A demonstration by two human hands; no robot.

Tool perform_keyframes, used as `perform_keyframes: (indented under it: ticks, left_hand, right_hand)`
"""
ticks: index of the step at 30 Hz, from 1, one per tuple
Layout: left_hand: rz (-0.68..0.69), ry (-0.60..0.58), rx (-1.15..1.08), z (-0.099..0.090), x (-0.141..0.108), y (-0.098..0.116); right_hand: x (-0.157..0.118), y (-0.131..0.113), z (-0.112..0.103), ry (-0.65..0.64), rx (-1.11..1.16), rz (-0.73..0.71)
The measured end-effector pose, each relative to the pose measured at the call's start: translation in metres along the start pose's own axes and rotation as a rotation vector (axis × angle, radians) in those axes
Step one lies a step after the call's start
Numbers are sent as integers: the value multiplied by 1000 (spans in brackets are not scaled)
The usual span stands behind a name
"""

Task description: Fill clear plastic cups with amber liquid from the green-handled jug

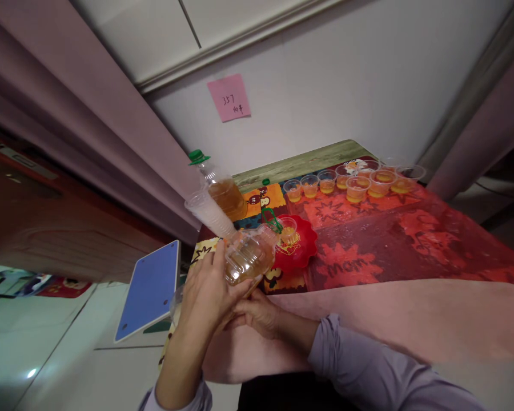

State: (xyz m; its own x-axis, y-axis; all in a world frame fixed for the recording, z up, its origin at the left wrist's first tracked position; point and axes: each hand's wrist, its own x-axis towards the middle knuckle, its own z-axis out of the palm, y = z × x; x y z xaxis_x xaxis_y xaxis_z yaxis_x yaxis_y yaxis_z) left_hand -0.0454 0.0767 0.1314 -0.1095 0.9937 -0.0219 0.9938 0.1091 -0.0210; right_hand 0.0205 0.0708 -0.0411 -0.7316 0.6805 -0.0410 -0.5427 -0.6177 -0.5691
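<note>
A clear plastic bottle (249, 256) of amber liquid is tipped over, its neck pointing right at a small clear plastic cup (288, 229). That cup holds some yellowish liquid and stands on a red scalloped plate (306, 260). My left hand (205, 285) is wrapped around the bottle's left side. From beneath, my right hand (257, 313) grips the bottle's lower side, with its fingers partly hidden. A green ring or handle (270, 220) shows at the bottle's neck. Just behind the bottle leans a stack of clear cups (209, 212).
A larger bottle (227, 194) with a green cap stands at the back left. Several cups of yellow liquid (357, 189) are grouped at the back right. A small green cap (266, 182) lies near the wall. A blue board (149, 288) is left of the table.
</note>
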Motion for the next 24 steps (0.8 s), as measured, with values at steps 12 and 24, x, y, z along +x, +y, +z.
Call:
perform_keyframes:
  ticks: [12, 24]
  left_hand:
    - [-21, -22, 10, -4, 0, 4]
    - [9, 60, -22, 6, -2, -3]
  right_hand:
    - [-10, -16, 11, 32, 19, 21]
    - [-13, -17, 12, 45, -34, -7]
